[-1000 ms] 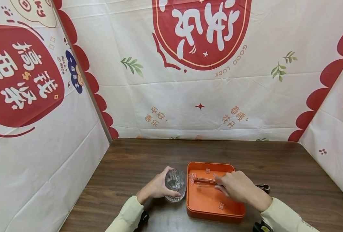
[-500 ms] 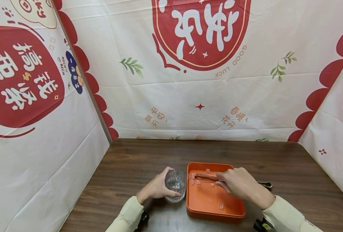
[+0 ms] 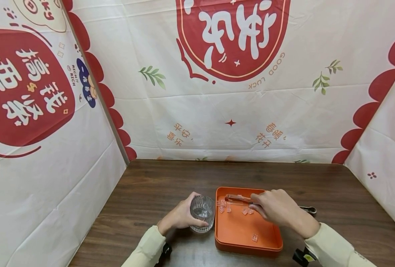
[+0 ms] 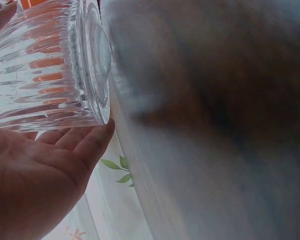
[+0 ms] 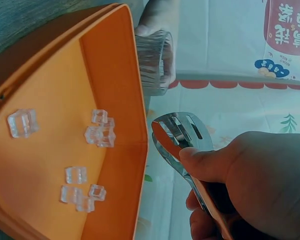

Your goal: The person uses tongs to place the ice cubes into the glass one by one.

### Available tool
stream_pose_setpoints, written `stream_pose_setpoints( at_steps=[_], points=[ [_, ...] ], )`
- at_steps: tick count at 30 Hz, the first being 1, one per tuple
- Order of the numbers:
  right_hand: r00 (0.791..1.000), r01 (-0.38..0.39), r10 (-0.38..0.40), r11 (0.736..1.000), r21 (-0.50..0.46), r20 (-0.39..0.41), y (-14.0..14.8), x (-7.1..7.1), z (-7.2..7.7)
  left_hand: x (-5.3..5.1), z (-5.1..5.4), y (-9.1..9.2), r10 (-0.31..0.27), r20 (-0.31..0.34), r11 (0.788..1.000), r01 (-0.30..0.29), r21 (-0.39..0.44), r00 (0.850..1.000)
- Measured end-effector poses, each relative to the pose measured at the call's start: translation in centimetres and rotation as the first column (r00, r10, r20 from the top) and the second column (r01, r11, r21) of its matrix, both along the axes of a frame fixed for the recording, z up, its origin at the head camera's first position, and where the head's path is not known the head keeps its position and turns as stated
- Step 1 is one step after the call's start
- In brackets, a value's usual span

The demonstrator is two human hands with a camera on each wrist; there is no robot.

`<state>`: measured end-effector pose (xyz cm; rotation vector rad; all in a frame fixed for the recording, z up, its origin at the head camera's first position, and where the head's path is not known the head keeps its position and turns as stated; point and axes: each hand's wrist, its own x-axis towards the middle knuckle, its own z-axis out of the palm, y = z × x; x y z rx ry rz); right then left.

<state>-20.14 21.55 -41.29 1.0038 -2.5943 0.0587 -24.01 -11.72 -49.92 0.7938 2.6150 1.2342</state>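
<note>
Fingers and thumb of the left hand (image 3: pixel 184 214) (image 4: pixel 35 185) grip a clear ribbed glass (image 3: pixel 202 211) (image 4: pixel 45 75), which stands close to the left side of an orange tray (image 3: pixel 237 243) (image 5: pixel 120 185). Metal tongs (image 3: pixel 239 198) (image 5: pixel 192 134) are held in the right hand (image 3: pixel 279 207) (image 5: pixel 270 185), raised above the tray's far part. Their two jaws lie near each other; whether they hold a cube cannot be told. Several clear cubes (image 3: pixel 245 211) (image 5: pixel 76 175) lie in the tray, clustered toward its far left, with one (image 3: pixel 255 237) (image 5: pixel 23 123) nearer the front.
The brown wooden table (image 3: pixel 150 185) extends around the glass and tray. A white printed cloth (image 3: pixel 197 111) hangs behind it, with more cloth at the left (image 3: pixel 67 178) and right (image 3: pixel 384 163).
The right hand and tongs have moved up and slightly away from the cubes. Cubes that the hand and tongs partly covered now show. The left hand and glass have stayed still.
</note>
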Motion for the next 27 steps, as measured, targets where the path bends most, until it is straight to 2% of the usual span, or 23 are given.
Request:
stream_pose_setpoints(
  at_steps=[10,20,27],
  points=[
    [1.000,0.011,-0.011,1.000,0.004,0.020,0.0,-0.1,0.6,0.1,0.1,0.0,0.011,0.015,1.000,-0.010,-0.009,1.000],
    [1.000,-0.003,0.003,1.000,-0.016,-0.021,-0.1,-0.3,1.2,0.1,0.1,0.0,0.007,0.013,1.000,-0.007,-0.003,1.000],
    [1.000,-0.004,0.004,1.000,-0.015,-0.022,-0.7,-0.5,1.7,0.1,0.1,0.0,0.008,0.018,1.000,-0.008,-0.001,1.000]
  ],
)
